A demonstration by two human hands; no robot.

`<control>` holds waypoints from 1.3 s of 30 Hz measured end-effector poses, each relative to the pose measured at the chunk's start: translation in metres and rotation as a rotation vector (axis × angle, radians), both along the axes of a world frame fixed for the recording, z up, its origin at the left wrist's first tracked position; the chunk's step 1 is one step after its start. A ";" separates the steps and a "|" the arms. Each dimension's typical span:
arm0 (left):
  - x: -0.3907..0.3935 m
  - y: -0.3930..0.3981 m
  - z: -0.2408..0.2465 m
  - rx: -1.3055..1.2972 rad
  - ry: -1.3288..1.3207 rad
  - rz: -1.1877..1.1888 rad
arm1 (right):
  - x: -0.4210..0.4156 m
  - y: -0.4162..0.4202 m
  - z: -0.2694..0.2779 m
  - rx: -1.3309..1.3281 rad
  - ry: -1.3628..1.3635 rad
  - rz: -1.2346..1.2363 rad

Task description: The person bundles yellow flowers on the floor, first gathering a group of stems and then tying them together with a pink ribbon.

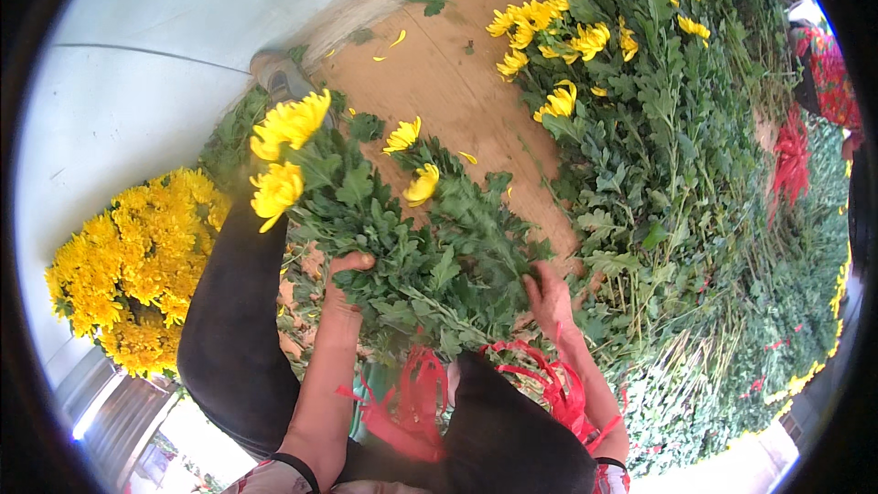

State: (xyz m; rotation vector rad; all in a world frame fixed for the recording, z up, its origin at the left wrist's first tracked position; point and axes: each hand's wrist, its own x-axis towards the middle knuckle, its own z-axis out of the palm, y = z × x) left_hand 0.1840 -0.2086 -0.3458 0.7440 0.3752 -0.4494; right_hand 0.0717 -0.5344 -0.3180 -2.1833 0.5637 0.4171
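My left hand (pixel 351 274) is closed around leafy stems of yellow chrysanthemums (pixel 291 127), whose blooms point up and left, above my knee. At the right, my right hand (pixel 549 295) holds more leafy stems (pixel 480 219); two yellow blooms (pixel 421 184) lie at the upper left of this greenery. Leaves hide parts of the fingers of both hands. Red plastic ties (pixel 418 405) hang between my knees, and more red strips (pixel 562 391) lie by my right forearm.
A large pile of cut chrysanthemums (pixel 617 151) covers the right side. Bunched yellow blooms (pixel 137 267) stand at the left beside a pale wall (pixel 158 14). Loose petals and leaves lie on the brown floor (pixel 439 68). Another person in red patterned clothing (pixel 826 75) is at the far right.
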 end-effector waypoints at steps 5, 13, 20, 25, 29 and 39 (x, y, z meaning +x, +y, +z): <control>-0.030 0.000 -0.046 -0.034 -0.106 -0.102 | 0.027 -0.025 0.003 -0.094 -0.163 -0.094; -0.030 -0.019 -0.037 0.025 0.279 -0.055 | 0.064 -0.040 -0.067 -0.212 -0.135 -0.130; -0.018 -0.024 -0.017 0.009 0.573 -0.021 | 0.065 -0.001 -0.053 -0.032 -0.178 -0.088; -0.014 -0.030 -0.014 0.008 0.574 0.001 | 0.069 0.001 -0.042 -0.152 -0.221 -0.087; -0.012 -0.035 -0.013 0.011 0.567 -0.016 | 0.090 -0.011 -0.019 -0.288 -0.351 -0.047; -0.017 -0.042 -0.019 0.019 0.566 -0.078 | 0.061 -0.146 -0.005 -0.758 -0.313 -0.081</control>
